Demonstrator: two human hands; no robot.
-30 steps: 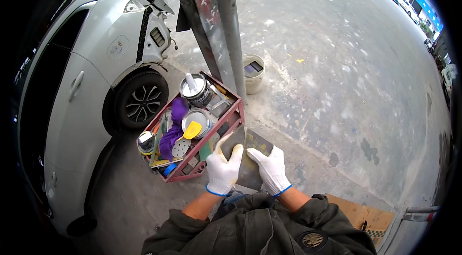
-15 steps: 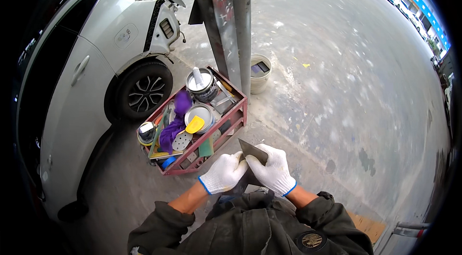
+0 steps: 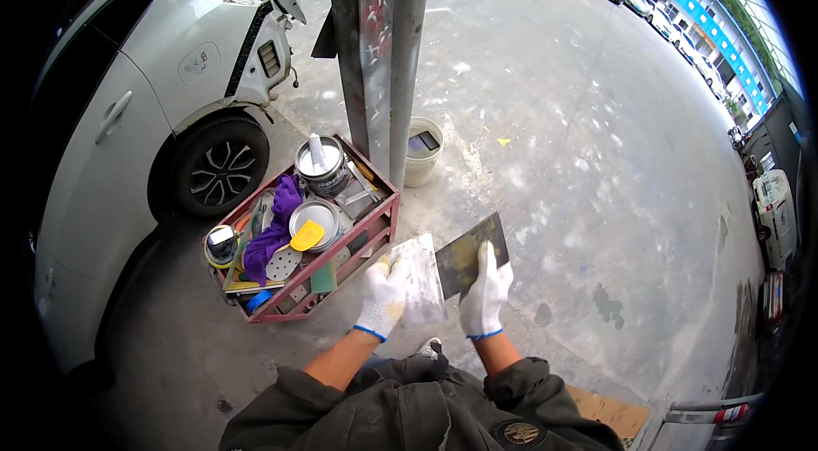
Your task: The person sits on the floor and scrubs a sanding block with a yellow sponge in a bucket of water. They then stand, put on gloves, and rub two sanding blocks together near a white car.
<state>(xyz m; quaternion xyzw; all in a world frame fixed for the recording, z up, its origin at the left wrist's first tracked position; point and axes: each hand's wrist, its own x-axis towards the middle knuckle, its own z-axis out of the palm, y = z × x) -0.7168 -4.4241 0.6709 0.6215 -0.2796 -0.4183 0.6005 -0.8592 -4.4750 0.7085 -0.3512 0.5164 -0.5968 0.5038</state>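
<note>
My left hand [image 3: 382, 296], in a white knit glove with a blue cuff, is closed on a flat plate [image 3: 419, 276] smeared whitish all over. In my right hand [image 3: 487, 296], gloved alike, is a dark rectangular metal scraper blade [image 3: 474, 252], tilted, with my fingers along its right side. The two plates are side by side in front of me, their edges close together; whether they touch I cannot tell. Left of my hands stands a red tool cart [image 3: 394, 217], holding a purple cloth [image 3: 268, 245], a yellow plastic spreader [image 3: 307, 235] on a closed can [image 3: 312, 214], and a perforated disc [image 3: 283, 264].
Another can [image 3: 324, 183] on the cart has a white tube on top. Behind the cart rise metal posts [image 3: 362, 68], beside a pale bucket [image 3: 422, 168]. A white car [image 3: 119, 123] with its rear bumper off fills the left. Concrete floor [image 3: 596, 195] stretches right.
My hands have moved apart and the plates now show their broad faces, the whitish one left, the dark one right. The view has turned somewhat to the right.
</note>
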